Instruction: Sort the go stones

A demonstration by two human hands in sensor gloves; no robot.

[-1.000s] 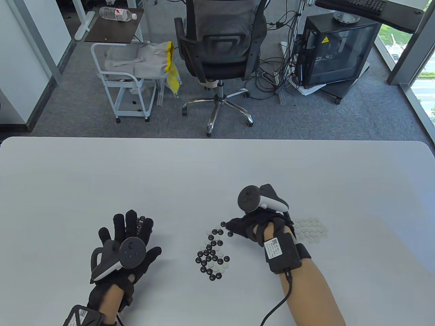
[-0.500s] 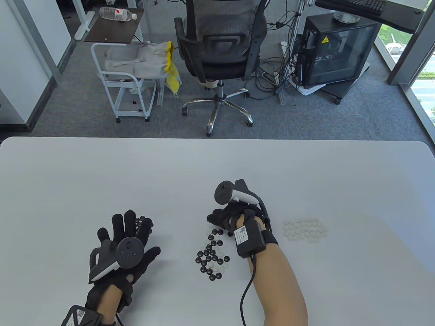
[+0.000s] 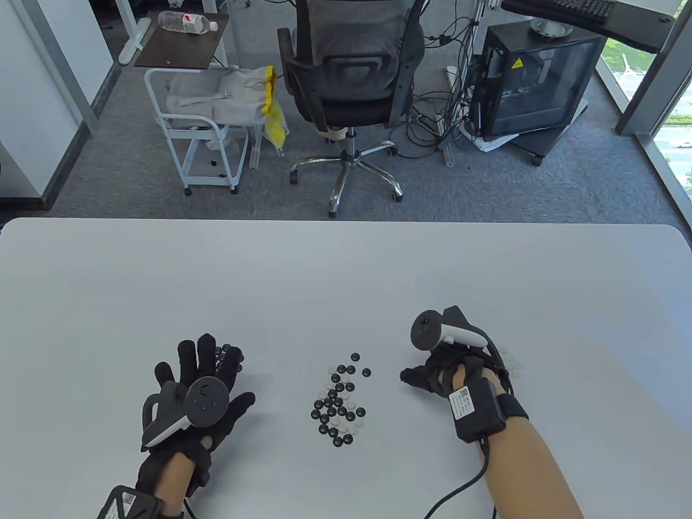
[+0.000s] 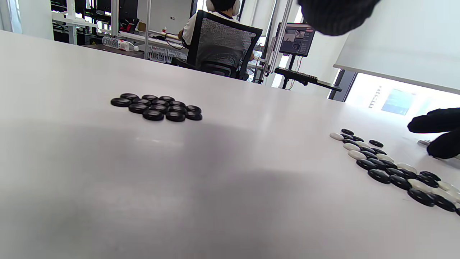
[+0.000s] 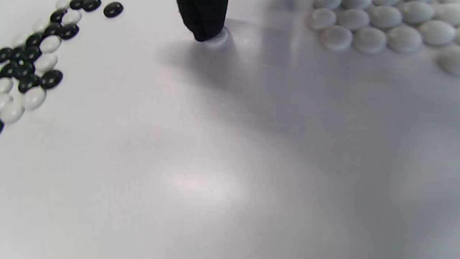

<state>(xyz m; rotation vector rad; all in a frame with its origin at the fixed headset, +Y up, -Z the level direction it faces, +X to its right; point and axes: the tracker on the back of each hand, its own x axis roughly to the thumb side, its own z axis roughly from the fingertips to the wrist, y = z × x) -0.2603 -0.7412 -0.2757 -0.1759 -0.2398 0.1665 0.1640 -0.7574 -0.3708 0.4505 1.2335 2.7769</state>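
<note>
Back to the right comes the right hand point(image 3: 440, 373), a fingertip point(image 5: 203, 21) pressing a white stone point(image 5: 217, 37) near the white pile point(image 5: 377, 25); left hand point(image 3: 197, 378) rests flat (fingers spread) over the black pile point(image 4: 156, 107)

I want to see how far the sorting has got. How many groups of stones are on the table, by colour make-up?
All-black pile: 1
All-white pile: 1
Mixed black-and-white pile: 1
Single white stone under a fingertip of the right hand: 1
Total: 4 groups (3 piles and 1 lone stone)
</note>
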